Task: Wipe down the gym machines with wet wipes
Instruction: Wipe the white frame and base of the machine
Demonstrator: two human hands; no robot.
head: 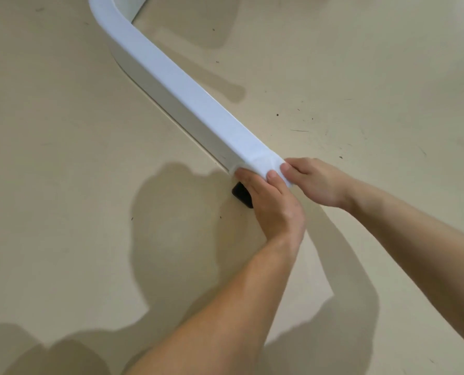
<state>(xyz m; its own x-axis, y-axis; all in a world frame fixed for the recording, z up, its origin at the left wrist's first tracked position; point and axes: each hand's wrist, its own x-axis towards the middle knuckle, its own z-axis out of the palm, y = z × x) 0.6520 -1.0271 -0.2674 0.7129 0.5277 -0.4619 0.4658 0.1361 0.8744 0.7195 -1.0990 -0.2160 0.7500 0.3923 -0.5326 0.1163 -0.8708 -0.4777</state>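
A pale beige floor (63, 158), smooth, matte and flecked with dark scuffs, fills the view under soft shadows. Across it a white machine frame bar (171, 77), a rounded-edged rectangular tube with a satiny painted finish, curves in from 11 o'clock and runs straight down to the centre. There the left hand (274, 204), coming up from 6 o'clock, and the right hand (317, 182), coming in from 4 o'clock, meet at the bar's end. The fingers (241, 174) of both are curled round the tube, gripping a thin white wet wipe (262, 162) draped over the top face. A small black rubbery foot (240, 193) peeks out beneath. The wipe would probably clean best kept flat and snug round the corners, drawn steadily along the tube towards 11 o'clock, with the underside covered too.
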